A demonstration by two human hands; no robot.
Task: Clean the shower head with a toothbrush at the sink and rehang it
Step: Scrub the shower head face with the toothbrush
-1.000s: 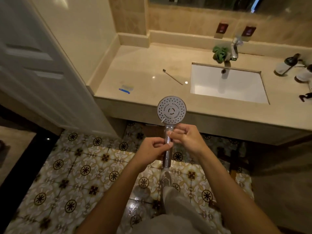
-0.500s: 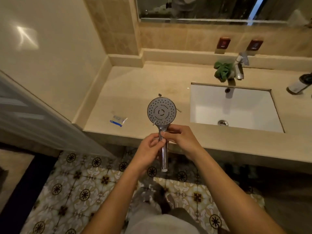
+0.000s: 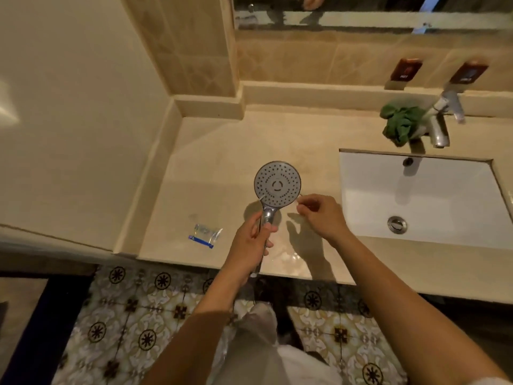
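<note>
Right hand (image 3: 322,215) has left the shower head (image 3: 277,184), grip unclear; left hand (image 3: 249,240) clamps its handle.

Dim, warm light is coming from above; my right hand (image 3: 319,215) is throwing a hard shadow on the counter (image 3: 222,151) beside a glare patch. The wide lens is bending the edges, and the floor tiles (image 3: 125,315) are blurring.

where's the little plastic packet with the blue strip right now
In the head view the packet lies flat on the countertop, left of centre near its front edge, just left of the left hand gripping the shower head.
</note>
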